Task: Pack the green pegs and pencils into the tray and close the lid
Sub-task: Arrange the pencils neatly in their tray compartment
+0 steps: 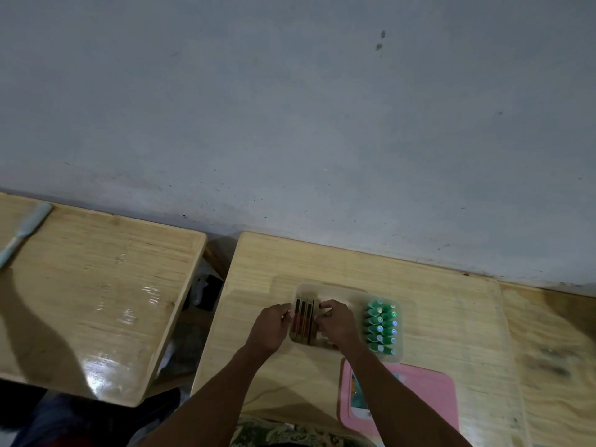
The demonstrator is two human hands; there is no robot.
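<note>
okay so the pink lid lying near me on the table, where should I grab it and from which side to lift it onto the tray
Likely best by the pink lid's right edge, coming from the right: it lies flat, that edge is bare, and the right forearm crosses its left part. Both hands, left hand and right hand, are busy at the tray.

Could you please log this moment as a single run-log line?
left hand: at dark pencils | right hand: at pencils | clear plastic tray: open | green pegs: packed right | pink lid: off, on wooden table
</note>
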